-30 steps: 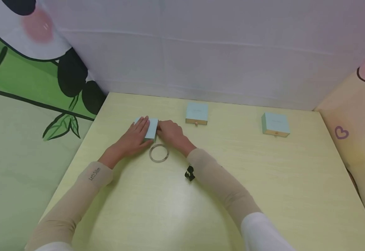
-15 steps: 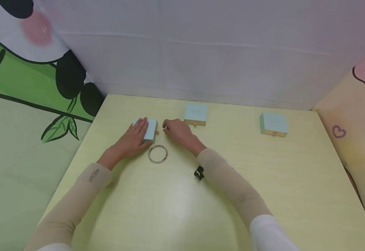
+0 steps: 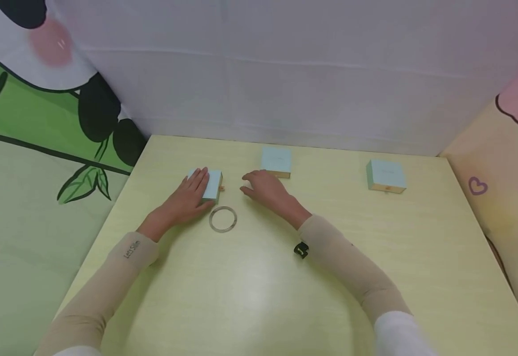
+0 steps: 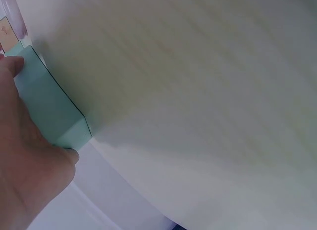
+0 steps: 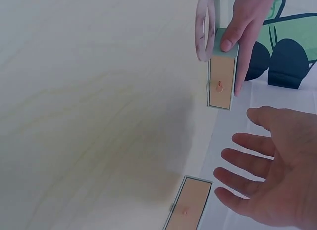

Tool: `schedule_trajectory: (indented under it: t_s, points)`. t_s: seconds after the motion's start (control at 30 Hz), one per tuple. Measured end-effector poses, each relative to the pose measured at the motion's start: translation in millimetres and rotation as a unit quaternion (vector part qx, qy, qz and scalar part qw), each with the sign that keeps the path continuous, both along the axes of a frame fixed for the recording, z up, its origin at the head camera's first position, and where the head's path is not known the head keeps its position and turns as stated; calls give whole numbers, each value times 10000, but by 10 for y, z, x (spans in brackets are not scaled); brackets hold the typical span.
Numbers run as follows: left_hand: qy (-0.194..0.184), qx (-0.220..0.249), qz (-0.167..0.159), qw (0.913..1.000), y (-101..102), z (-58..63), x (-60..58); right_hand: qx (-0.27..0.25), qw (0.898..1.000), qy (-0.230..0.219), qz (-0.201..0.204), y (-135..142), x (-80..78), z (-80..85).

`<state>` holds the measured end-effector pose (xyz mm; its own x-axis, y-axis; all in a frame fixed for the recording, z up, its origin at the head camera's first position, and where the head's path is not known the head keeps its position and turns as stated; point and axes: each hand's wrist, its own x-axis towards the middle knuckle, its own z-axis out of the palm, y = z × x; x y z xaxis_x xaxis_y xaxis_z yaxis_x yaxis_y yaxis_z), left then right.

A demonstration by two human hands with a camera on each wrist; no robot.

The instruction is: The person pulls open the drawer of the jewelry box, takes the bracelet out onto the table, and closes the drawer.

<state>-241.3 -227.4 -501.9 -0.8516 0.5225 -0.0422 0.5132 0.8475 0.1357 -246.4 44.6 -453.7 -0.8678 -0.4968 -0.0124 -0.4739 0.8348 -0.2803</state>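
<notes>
Down at the near part of the pale table [image 3: 250,296], you've got two arms in beige sleeves [image 3: 352,267], with some small black gadget [image 3: 301,250] by the right cuff. A bit further up there's a thin see-through-ish ring [image 3: 223,219] lying flat, just off the near side of the left-most box [image 3: 213,187].

That box is pale blue, drawer style, with a tan front and a little tab [image 3: 222,188] facing the person's right. Drawer front looks flush with the shell, so no clue what's inside. Left hand [image 3: 187,200] is on it, fingers straight and side by side across the top, thumb along the near side. Right hand [image 3: 270,193] is in the air well clear of the tab, fingers apart and loosely bent.

Further back is a second box [image 3: 276,159], partly behind the right hand, and off to the right a third box [image 3: 386,174]. Both look shut too, contents hidden.

Compared with a second ago: the right hand was right at the tab; now it's pulled away and its fingers have loosened. Left hand's basically where it was.
</notes>
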Motion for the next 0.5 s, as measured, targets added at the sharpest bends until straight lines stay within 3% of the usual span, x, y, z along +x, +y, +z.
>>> schedule_trajectory:
  t_s: [0.23, 0.5]
  points:
    - [-23, 39, 6, 10000, -7, 25, 31, 524, 9984, 183, 73, 181, 150, 35]
    - [-105, 16, 51, 9999, 18, 105, 22, 408, 9989, 214, 15, 389, 255, 26]
